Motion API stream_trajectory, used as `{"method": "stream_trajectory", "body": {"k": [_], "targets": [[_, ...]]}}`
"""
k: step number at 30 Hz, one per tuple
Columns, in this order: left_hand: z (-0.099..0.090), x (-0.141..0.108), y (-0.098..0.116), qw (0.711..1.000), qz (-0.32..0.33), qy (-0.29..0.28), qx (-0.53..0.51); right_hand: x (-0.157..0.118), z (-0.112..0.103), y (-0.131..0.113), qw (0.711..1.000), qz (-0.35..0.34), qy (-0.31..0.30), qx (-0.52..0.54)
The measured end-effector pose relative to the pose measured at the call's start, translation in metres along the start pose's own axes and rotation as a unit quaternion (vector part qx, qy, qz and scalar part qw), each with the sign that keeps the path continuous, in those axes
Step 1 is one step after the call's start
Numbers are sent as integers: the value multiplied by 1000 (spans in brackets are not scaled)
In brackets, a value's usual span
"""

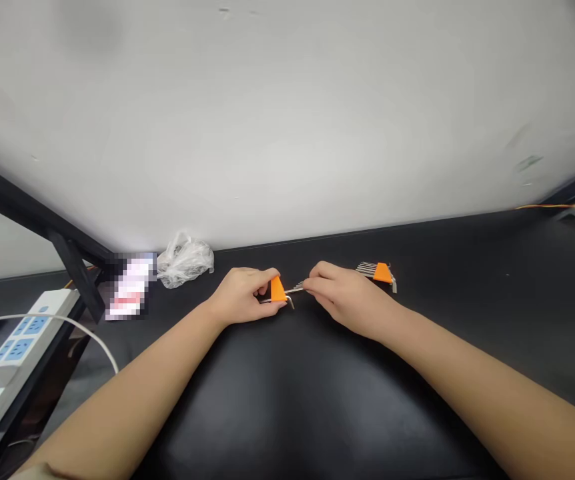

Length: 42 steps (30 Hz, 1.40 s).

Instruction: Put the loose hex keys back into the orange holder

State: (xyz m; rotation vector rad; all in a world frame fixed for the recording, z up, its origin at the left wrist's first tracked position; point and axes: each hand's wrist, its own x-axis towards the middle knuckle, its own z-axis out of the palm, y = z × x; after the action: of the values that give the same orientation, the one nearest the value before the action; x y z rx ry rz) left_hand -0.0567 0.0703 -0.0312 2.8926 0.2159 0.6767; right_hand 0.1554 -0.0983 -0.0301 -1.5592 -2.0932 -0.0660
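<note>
My left hand [245, 295] grips an orange hex key holder [278, 289] between thumb and fingers, at the middle of the black table. A bent hex key [290, 302] sticks out at the holder's lower right side. Just to the right, my right hand [340, 293] pinches thin metal hex keys [297, 289] at the fingertips; their far ends reach toward the holder. How many it holds is hidden by the fingers. Behind my right hand lies a second orange holder [382, 273], filled with several silver hex keys.
A crumpled clear plastic bag [186, 260] sits against the wall at the left, beside a blurred-out pinkish item [131, 285]. A white power strip [22, 343] and a white cable [87, 331] are at the far left. The black table [287, 400] meets a pale wall [287, 133].
</note>
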Motion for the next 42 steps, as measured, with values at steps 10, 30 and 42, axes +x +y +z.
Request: {"method": "stream_trajectory", "body": {"k": [10,30,42], "targets": [[-2,3,10,999,34,-10,4,8,13,-18,978,24,34,206],[1,1,6,999,-17,-28,6,7,7,14,990,77,-60,-97],[0,0,6,1000,-14,-27,1,3,6,6,984,118,-95,-91]]}}
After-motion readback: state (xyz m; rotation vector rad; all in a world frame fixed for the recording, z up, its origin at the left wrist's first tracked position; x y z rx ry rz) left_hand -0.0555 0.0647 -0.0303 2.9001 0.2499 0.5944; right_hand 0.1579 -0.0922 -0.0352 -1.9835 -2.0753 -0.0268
